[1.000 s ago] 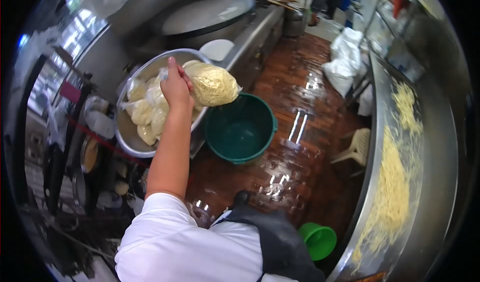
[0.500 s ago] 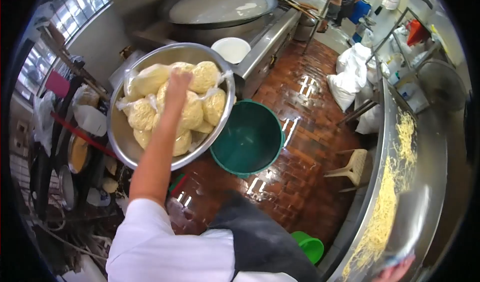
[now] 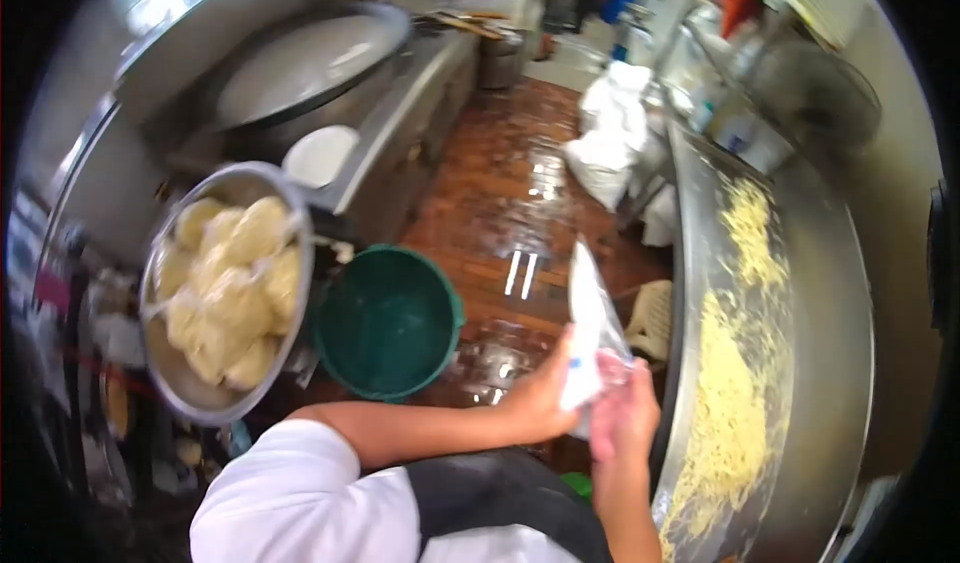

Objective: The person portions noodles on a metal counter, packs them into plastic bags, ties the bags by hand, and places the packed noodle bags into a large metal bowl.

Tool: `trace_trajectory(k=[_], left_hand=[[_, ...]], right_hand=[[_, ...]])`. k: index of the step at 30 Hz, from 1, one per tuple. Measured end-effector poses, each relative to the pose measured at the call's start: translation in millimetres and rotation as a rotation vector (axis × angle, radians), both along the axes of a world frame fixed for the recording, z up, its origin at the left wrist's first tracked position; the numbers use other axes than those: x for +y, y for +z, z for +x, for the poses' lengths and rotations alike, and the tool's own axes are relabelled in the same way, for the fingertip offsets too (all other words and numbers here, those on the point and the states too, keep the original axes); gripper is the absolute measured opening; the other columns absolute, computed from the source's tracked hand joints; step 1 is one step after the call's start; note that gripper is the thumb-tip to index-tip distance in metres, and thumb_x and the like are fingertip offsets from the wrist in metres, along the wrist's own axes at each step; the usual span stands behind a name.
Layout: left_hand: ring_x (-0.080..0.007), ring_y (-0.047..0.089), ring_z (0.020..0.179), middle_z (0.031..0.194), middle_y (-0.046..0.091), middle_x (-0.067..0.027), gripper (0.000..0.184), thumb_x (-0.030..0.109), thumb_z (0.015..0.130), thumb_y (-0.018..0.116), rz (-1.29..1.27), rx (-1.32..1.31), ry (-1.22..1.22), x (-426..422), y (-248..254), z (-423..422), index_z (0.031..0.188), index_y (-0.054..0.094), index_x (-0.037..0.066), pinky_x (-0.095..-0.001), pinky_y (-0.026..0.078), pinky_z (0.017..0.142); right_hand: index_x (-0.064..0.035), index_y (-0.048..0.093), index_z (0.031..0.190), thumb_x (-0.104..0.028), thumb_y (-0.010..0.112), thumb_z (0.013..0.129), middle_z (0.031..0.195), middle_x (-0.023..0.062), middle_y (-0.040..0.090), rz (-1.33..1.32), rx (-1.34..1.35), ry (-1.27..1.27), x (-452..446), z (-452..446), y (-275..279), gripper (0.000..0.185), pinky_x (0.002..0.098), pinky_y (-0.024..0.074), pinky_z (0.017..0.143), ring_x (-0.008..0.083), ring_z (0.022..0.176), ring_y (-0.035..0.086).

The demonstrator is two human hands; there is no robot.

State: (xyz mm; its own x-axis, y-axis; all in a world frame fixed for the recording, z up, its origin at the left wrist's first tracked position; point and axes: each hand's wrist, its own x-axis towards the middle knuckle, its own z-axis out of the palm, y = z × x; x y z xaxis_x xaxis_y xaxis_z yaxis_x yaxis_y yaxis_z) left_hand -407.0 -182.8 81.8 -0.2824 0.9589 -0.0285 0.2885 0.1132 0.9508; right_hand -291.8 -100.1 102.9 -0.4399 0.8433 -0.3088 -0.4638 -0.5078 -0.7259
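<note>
In front of my body, a thin clear plastic bag [image 3: 592,308] stands up between my two hands, its upper end narrowing to a point. My left hand [image 3: 541,395] pinches its left side. On the other side, my right hand [image 3: 628,409] is closed on its lower part, some fingers showing pinkish through the plastic. Both hands are close to the steel trough [image 3: 683,293] on the right, where loose yellow noodles [image 3: 728,403] lie in a long heap. At left, a large metal basin [image 3: 160,373] holds several tied bags of noodles [image 3: 235,283].
A dark green tub [image 3: 388,323] stands on the wet tiled floor beside the basin. Behind are a white bowl [image 3: 320,157] and a wide pan of whitish liquid [image 3: 310,63]. White sacks [image 3: 612,128], a plastic stool [image 3: 652,318] and a fan [image 3: 815,93] are at right. Another person [image 3: 560,3] stands far back.
My left hand has left the bagged noodles in the basin and come right to the plastic bag. My right hand has brought that bag from over the trough to in front of me.
</note>
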Motion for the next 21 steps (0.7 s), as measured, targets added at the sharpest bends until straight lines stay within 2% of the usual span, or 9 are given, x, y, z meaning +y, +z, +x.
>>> trace_trajectory(k=[2, 4, 7, 8, 11, 12, 15, 16, 21], left_hand=[[-0.0297, 0.045, 0.124, 0.135, 0.043, -0.0252, 0.081, -0.001, 0.082, 0.055, 0.266, -0.008, 0.149, 35.9, -24.6, 2.8, 0.147, 0.006, -0.002, -0.0366, 0.035, 0.104], [-0.0185, 0.043, 0.123, 0.132, 0.046, -0.0128, 0.067, -0.007, 0.081, 0.05, 0.322, -0.355, 0.16, 72.9, -44.3, -4.5, 0.143, 0.024, -0.003, -0.0318, 0.034, 0.104], [-0.016, 0.045, 0.121, 0.13, 0.048, -0.0101, 0.066, -0.01, 0.078, 0.047, 0.359, -0.524, 0.172, 118.6, -31.6, -19.2, 0.141, 0.028, -0.002, -0.031, 0.034, 0.103], [-0.0161, 0.045, 0.121, 0.13, 0.048, -0.0097, 0.067, -0.01, 0.078, 0.047, 0.355, -0.532, 0.166, 129.4, -24.9, -23.9, 0.141, 0.028, -0.002, -0.0308, 0.035, 0.103], [-0.0162, 0.043, 0.123, 0.132, 0.046, -0.0096, 0.069, -0.011, 0.077, 0.045, 0.359, -0.453, 0.142, 166.8, -22.2, -35.4, 0.142, 0.025, -0.002, -0.0302, 0.033, 0.103], [-0.0162, 0.042, 0.124, 0.133, 0.045, -0.0099, 0.069, -0.011, 0.077, 0.044, 0.363, -0.421, 0.114, 178.0, -19.9, -39.6, 0.143, 0.024, -0.002, -0.0302, 0.033, 0.104], [-0.0167, 0.038, 0.127, 0.138, 0.04, -0.0112, 0.072, -0.012, 0.077, 0.043, 0.364, -0.369, -0.018, 217.4, -21.2, -55.9, 0.144, 0.02, -0.002, -0.0304, 0.029, 0.106], [-0.0171, 0.038, 0.128, 0.138, 0.04, -0.0113, 0.073, -0.012, 0.077, 0.043, 0.354, -0.38, -0.046, 232.3, -20.2, -60.3, 0.145, 0.02, -0.002, -0.0307, 0.029, 0.106], [-0.0183, 0.034, 0.131, 0.141, 0.037, -0.0125, 0.076, -0.013, 0.073, 0.042, 0.472, -0.509, -0.225, 330.7, -7.8, -88.9, 0.144, 0.019, -0.003, -0.0312, 0.025, 0.109]], right_hand=[[-0.0041, 0.052, 0.105, -0.019, 0.044, 0.099, 0.099, 0.0097, 0.061, -0.034, -0.124, -0.047, 17.3, -5.2, 12.1, 0.018, 0.0343, 0.0468, 0.086, 0.019, 0.093, 0.058], [-0.0064, 0.055, 0.099, -0.012, 0.046, 0.097, 0.104, 0.0053, 0.059, 0.13, -0.117, 0.094, 42.3, -3.9, 9.1, 0.01, 0.0296, 0.0456, 0.084, 0.0146, 0.092, 0.056], [-0.0023, 0.056, 0.096, -0.009, 0.051, 0.092, 0.1, 0.0165, 0.064, 0.813, -0.636, 0.275, 89.0, 1.0, 16.3, 0.009, 0.0325, 0.0473, 0.081, 0.0229, 0.087, 0.063], [-0.0033, 0.058, 0.091, -0.008, 0.053, 0.088, 0.089, 0.0198, 0.064, 1.008, -0.788, 0.237, 101.2, -2.9, 40.3, 0.008, 0.0371, 0.0494, 0.073, 0.0317, 0.081, 0.064], [-0.0051, 0.061, 0.087, -0.007, 0.054, 0.086, 0.082, 0.0181, 0.065, 1.128, -1.035, 0.237, 155.9, 2.4, 25.9, 0.008, 0.0402, 0.0497, 0.066, 0.0362, 0.075, 0.063], [-0.0025, 0.064, 0.088, -0.01, 0.061, 0.083, 0.073, 0.0151, 0.066, 1.18, -1.08, 0.216, 174.8, 1.8, 15.7, 0.01, 0.0359, 0.0496, 0.061, 0.0289, 0.066, 0.065], [-0.0035, 0.065, 0.091, -0.013, 0.066, 0.08, 0.071, 0.0135, 0.066, 0.984, -1.132, 0.233, 210.6, -12.5, 18.9, 0.014, 0.0348, 0.049, 0.059, 0.0276, 0.063, 0.064], [-0.0033, 0.065, 0.095, -0.016, 0.071, 0.076, 0.074, 0.0125, 0.065, 0.884, -1.095, 0.24, 222.2, -18.6, 23.3, 0.023, 0.0334, 0.0485, 0.058, 0.0264, 0.064, 0.063], [-0.0029, 0.065, 0.102, -0.025, 0.072, 0.075, 0.095, 0.0189, 0.064, 1.144, -1.193, 0.112, 294.9, -58.8, 42.1, 0.036, 0.0402, 0.0482, 0.076, 0.0343, 0.089, 0.061]])
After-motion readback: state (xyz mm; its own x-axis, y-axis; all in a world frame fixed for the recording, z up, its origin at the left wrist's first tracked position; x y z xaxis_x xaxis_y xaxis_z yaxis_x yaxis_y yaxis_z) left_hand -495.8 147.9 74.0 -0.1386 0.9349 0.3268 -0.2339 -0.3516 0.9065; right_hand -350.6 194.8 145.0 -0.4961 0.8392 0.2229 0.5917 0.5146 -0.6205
